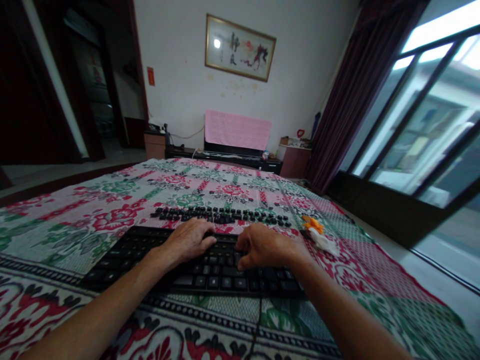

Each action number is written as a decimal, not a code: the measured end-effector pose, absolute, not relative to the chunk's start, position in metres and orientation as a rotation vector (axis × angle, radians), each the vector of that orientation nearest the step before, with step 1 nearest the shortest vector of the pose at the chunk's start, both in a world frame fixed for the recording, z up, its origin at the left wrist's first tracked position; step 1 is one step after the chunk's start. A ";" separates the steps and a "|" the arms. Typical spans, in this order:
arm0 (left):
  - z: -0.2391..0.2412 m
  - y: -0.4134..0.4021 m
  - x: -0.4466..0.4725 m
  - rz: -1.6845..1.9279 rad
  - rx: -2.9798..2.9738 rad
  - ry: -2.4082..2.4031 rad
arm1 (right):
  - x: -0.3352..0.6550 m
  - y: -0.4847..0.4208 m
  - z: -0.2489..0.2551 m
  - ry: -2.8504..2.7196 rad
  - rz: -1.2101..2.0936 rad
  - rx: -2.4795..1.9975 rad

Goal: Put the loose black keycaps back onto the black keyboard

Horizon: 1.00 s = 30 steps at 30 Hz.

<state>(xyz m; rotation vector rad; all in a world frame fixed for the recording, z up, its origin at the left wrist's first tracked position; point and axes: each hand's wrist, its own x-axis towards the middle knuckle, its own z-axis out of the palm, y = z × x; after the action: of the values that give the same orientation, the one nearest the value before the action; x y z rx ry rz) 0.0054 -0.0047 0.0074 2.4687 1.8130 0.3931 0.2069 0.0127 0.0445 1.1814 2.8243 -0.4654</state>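
A black keyboard lies on a flowered cloth in front of me. My left hand rests on its upper middle, fingers curled down onto the keys. My right hand lies beside it on the right half, fingers bent and pinched close over a key. Whether either hand holds a keycap is hidden. Beyond the keyboard, several loose black keycaps are laid out in rows on the cloth.
The red, green and white flowered cloth covers the whole surface. A small orange and white object lies right of the keyboard. The keyboard cable runs toward me. A pink-covered screen stands at the far wall; a window is on the right.
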 end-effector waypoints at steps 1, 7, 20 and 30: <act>0.007 -0.004 0.005 0.390 2.463 1.816 | 0.206 0.012 0.044 2.827 -0.460 1.180; 0.008 -0.004 0.005 0.387 2.449 1.823 | 0.208 0.013 0.042 2.853 -0.441 1.090; 0.008 -0.007 0.008 0.414 2.456 1.831 | 0.204 0.018 0.038 2.875 -0.547 1.146; 0.007 -0.012 0.023 0.461 2.429 1.849 | 0.208 0.058 0.041 2.952 -0.309 1.456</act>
<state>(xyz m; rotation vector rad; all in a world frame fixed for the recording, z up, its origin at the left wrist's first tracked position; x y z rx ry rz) 0.0234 -0.0122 0.0066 2.4293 1.8493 0.4610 0.2078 0.0580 0.0412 1.4561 2.9518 -0.3087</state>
